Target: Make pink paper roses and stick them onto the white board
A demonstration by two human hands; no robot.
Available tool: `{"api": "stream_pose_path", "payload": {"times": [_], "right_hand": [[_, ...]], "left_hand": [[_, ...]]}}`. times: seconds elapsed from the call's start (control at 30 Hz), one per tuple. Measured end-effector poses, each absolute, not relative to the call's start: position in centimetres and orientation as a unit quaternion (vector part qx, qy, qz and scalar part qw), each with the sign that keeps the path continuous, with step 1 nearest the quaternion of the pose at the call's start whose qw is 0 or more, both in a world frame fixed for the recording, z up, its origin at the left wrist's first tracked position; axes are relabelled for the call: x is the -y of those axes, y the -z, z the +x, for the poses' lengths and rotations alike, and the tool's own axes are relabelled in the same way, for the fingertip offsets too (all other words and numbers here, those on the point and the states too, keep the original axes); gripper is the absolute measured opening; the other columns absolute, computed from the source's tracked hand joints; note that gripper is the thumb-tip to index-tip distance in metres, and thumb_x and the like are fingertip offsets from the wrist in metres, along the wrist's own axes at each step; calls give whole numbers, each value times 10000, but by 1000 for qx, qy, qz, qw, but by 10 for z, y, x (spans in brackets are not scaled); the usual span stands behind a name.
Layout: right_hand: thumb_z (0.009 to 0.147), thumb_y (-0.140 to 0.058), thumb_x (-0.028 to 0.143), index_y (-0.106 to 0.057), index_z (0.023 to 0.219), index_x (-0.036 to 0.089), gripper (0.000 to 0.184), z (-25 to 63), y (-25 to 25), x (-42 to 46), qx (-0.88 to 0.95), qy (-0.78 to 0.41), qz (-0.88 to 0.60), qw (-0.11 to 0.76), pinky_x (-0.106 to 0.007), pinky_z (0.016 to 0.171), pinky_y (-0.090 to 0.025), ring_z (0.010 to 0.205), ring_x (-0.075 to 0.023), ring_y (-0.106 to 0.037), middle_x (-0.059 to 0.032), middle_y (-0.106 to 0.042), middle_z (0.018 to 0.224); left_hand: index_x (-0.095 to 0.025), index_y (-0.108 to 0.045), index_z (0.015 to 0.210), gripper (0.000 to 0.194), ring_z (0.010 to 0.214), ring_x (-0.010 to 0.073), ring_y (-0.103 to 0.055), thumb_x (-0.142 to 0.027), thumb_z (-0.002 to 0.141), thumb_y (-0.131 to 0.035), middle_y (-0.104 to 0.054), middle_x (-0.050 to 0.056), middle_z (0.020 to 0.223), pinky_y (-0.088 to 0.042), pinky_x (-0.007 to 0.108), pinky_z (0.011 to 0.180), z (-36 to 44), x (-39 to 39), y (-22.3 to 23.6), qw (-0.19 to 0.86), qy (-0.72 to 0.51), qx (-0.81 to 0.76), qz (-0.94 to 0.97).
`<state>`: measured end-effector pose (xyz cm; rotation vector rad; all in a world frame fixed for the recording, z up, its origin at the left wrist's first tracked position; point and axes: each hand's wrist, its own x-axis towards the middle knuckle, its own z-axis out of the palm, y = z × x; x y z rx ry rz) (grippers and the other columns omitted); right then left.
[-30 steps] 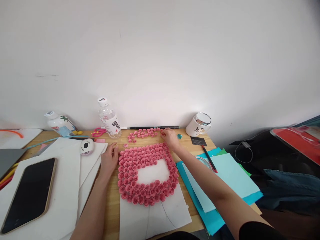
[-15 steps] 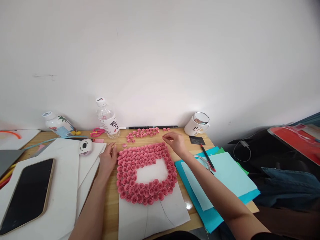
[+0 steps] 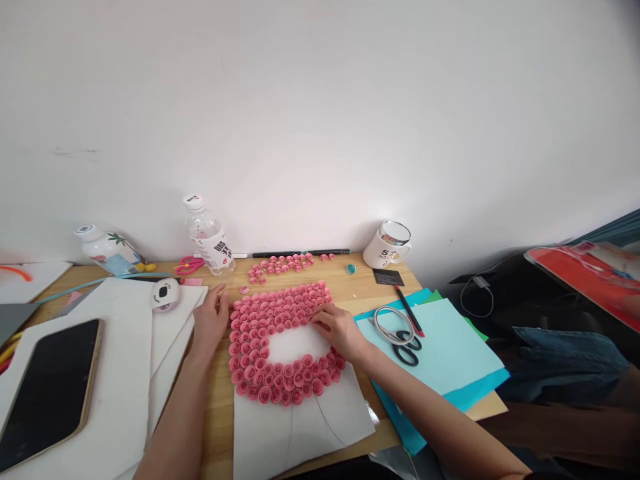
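A white board [image 3: 270, 433] lies on the wooden table, its upper part covered with rows of pink paper roses [image 3: 277, 381] around a bare white gap [image 3: 293, 345]. My right hand [image 3: 343, 333] is over the gap's upper right side. Its thumb and fingers are pinched on a small pink paper rose, mostly hidden by the fingertips. My left hand [image 3: 210, 317] rests beside the board's left edge, fingers loosely apart and holding nothing. Several loose pink roses [image 3: 285, 265] lie behind the board, near a small teal round container [image 3: 351, 269].
A clear bottle [image 3: 210, 243], a white bottle [image 3: 107, 250] and a white mug [image 3: 387, 245] stand by the wall. On the right, black-handled scissors [image 3: 407, 347], a tape roll [image 3: 383, 323] and a pen [image 3: 409, 310] lie on blue paper [image 3: 450, 353]. A phone [image 3: 47, 387] lies left.
My right hand has come down and toward me, from behind the board's far right corner to the bare gap. The teal container and scissors are now uncovered. My left hand stays by the board.
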<state>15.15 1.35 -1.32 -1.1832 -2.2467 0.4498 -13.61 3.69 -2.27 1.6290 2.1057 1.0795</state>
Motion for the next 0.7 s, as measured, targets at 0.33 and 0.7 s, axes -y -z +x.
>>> {"api": "stream_pose_path", "payload": {"times": [0.33,0.7], "right_hand": [[854,-466,76,-635,792,174,205,144,16,-11,865,-79,-454,196,-240,631,-426,733,-143,-560,-68,-598,875],[824,-442,17,-605,699,166,255,137,-2,-16,878,-44,-474,45,-262,499,-287,646,-150,-501,-64,-581,789]], "left_hand": [[-165,-588,1083,417,703,198,-629,-419,828,-377,-683,54,779,-466,315,729,-137,-37,24,133,-374,-723,565],[-174,-585,1091,415,734,197,-634,-424,830,-381,-686,60,847,-463,311,741,-136,-37,26,133,-377,-723,564]]}}
